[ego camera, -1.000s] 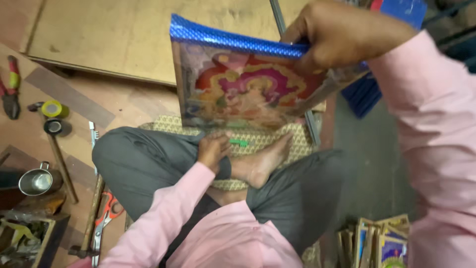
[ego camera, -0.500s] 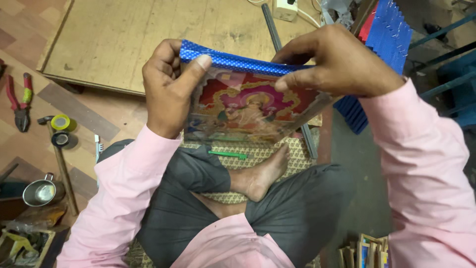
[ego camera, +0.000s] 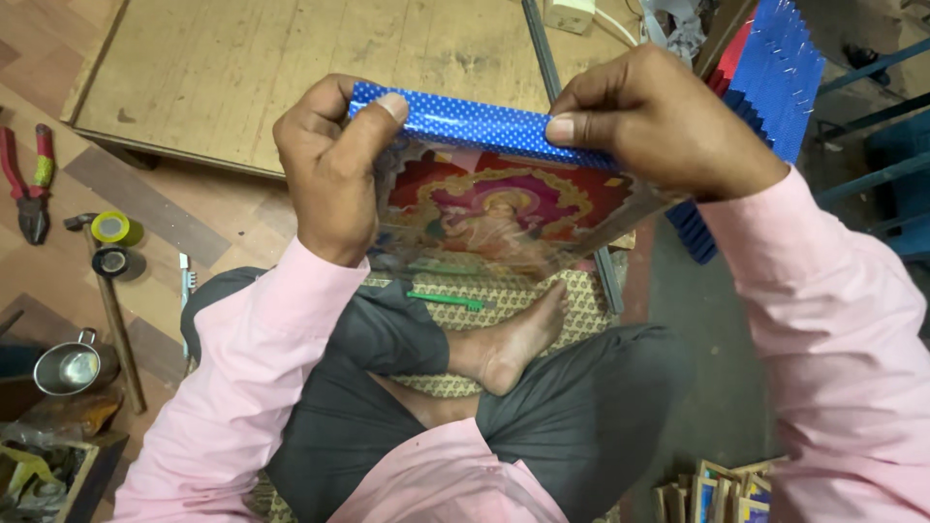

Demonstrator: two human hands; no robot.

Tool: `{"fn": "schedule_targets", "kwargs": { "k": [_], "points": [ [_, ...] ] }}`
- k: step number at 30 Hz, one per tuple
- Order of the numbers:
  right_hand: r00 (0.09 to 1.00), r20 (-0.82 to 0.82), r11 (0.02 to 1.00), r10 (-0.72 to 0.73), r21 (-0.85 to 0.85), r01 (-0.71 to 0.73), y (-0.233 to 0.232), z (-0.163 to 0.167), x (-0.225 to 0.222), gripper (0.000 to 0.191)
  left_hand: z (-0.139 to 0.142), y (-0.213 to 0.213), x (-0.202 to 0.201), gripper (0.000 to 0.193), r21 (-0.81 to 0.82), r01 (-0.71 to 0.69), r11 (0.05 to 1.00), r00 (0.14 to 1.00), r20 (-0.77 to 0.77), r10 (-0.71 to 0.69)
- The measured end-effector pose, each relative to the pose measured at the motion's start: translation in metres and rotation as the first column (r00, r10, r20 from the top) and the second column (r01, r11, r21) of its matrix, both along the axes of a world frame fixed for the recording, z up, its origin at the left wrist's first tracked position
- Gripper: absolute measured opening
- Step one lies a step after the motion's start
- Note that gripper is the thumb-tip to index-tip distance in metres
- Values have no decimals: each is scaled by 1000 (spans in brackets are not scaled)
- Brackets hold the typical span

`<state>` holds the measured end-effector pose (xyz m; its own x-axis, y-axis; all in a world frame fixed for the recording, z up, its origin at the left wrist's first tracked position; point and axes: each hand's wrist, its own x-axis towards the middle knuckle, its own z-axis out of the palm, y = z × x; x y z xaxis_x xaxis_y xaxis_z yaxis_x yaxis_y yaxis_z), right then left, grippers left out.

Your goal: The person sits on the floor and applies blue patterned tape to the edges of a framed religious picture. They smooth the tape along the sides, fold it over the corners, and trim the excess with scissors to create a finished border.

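Picture held up over the lap, both hands pinching its blue dotted top edge: left hand at the left corner, right hand right of middle. Wooden board beyond, pliers well apart at left.

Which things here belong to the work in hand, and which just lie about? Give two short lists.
In hand:
left hand
right hand
picture with blue tape, pressed by both thumbs

Lying about:
pliers
tape rolls
hammer
metal cup
green pen
board
small pictures
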<state>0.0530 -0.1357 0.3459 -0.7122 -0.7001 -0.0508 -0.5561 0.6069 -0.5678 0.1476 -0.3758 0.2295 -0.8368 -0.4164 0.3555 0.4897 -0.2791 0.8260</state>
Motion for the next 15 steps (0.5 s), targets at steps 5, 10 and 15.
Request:
{"fn": "schedule_targets", "kwargs": {
  "k": [5,10,15],
  "points": [
    [998,-52,996,-28,-82,24,-2,4,1,24,-1,0,-5,8,42,-21,999,1000,12,20],
    [460,-868,962,-185,-255,-95,-8,-33,60,28,-7,-3,-8,9,31,-45,999,999,-1,45],
    [437,-873,963,-217,-265,-52,-17,-80,82,34,-12,3,-9,10,32,-88,996,996,-27,89]
  ]
}}
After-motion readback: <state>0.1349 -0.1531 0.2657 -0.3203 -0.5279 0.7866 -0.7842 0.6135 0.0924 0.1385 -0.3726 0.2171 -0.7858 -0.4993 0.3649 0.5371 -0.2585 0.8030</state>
